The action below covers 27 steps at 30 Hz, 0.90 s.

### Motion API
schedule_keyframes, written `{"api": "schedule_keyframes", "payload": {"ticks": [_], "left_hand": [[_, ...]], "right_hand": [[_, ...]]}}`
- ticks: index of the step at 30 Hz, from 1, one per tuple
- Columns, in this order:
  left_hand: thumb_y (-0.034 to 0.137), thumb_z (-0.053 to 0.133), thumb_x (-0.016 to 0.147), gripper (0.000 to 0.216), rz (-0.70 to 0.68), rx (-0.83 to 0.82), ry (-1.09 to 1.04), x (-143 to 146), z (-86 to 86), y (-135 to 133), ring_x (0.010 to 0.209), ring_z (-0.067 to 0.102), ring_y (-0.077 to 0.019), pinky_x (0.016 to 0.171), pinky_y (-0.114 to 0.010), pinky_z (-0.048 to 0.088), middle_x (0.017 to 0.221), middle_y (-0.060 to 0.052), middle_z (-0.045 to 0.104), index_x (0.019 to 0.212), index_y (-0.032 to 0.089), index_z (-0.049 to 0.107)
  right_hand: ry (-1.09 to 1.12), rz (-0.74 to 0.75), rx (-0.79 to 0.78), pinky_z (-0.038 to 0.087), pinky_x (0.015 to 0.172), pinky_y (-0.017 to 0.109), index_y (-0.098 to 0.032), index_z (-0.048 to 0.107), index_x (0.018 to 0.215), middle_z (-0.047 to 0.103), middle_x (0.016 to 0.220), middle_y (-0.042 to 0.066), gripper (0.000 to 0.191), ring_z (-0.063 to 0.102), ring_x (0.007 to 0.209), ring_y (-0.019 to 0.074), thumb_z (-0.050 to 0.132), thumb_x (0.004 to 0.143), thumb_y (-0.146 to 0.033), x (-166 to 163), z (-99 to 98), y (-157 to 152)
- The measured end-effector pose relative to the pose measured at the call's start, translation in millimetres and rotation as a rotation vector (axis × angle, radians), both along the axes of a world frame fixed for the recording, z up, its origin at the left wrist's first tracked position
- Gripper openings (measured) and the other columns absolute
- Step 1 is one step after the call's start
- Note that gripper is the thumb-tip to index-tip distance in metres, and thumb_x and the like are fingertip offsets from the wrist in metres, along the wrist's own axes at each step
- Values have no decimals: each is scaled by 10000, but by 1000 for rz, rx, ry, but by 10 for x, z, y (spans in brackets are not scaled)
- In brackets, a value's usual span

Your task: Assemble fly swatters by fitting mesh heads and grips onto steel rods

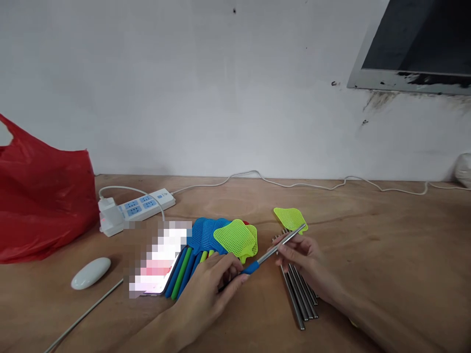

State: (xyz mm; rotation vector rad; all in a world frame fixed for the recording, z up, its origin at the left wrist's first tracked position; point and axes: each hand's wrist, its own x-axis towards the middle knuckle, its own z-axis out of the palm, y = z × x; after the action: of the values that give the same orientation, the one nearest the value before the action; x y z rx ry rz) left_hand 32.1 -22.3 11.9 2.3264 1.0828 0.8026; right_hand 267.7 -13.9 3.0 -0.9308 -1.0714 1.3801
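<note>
My left hand point(211, 282) is closed around a blue plastic handle point(251, 267), with part of it hidden in the palm. A thin metal rod point(272, 251) runs up to the right from that handle, and my right hand point(303, 257) pinches it near its upper end. Beneath the right hand lie several loose metal rods point(300, 299) side by side. Just beyond them is a yellow-green mesh fly swatter head point(290, 218). Left of the held rod, yellow-green swatter heads point(235, 238) overlap blue swatter heads point(202, 233). Blue, green and yellow handles point(180, 274) lie partly behind my left hand.
A phone point(162, 262) with a lit, blurred screen lies beside the handles. Further left are a white mouse point(91, 273), a power strip point(138, 208) with a plug, and a red plastic bag point(44, 196). A white cable point(294, 185) runs along the wall.
</note>
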Motion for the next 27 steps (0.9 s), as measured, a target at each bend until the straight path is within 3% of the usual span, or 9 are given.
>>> {"api": "schedule_keyframes", "payload": {"ticks": [4, 11, 16, 20, 27], "left_hand": [[304, 567, 965, 160, -20, 7, -29, 11, -20, -22, 700, 562, -172, 628, -262, 406, 760, 2, 628, 843, 204, 595], [280, 589, 959, 137, -46, 7, -29, 9, -92, 1, 680, 548, -157, 604, -249, 385, 759, 12, 620, 845, 204, 587], [307, 576, 965, 165, -56, 16, -15, 19, -51, -17, 672, 540, -161, 602, -259, 380, 749, 9, 616, 838, 202, 590], [318, 522, 984, 178, -27, 10, 11, 37, 26, -32, 683, 567, -172, 623, -274, 389, 737, 4, 629, 885, 203, 616], [296, 411, 1009, 313, -31, 91, 140, 21, 34, -47, 593, 545, -176, 568, -293, 335, 638, -1, 584, 756, 192, 563]], "right_hand": [[-48, 111, -17, 520, 488, 202, -177, 767, 832, 724, 679, 23, 260, 645, 548, 113, 844, 718, -397, -66, -58, -59], [-110, 164, -66, 520, 479, 207, -159, 763, 792, 702, 615, 11, 321, 618, 495, 98, 877, 652, -425, -40, -18, -39], [-51, 183, -49, 522, 495, 213, -166, 734, 808, 721, 647, 20, 310, 645, 536, 115, 876, 668, -403, -68, -16, -80], [41, 135, -21, 519, 488, 208, -171, 718, 822, 741, 690, 34, 282, 669, 558, 127, 839, 729, -408, -63, -30, -75], [107, -23, -5, 506, 466, 203, -171, 708, 810, 715, 654, 22, 301, 645, 538, 125, 841, 723, -427, -6, -47, -19]]}}
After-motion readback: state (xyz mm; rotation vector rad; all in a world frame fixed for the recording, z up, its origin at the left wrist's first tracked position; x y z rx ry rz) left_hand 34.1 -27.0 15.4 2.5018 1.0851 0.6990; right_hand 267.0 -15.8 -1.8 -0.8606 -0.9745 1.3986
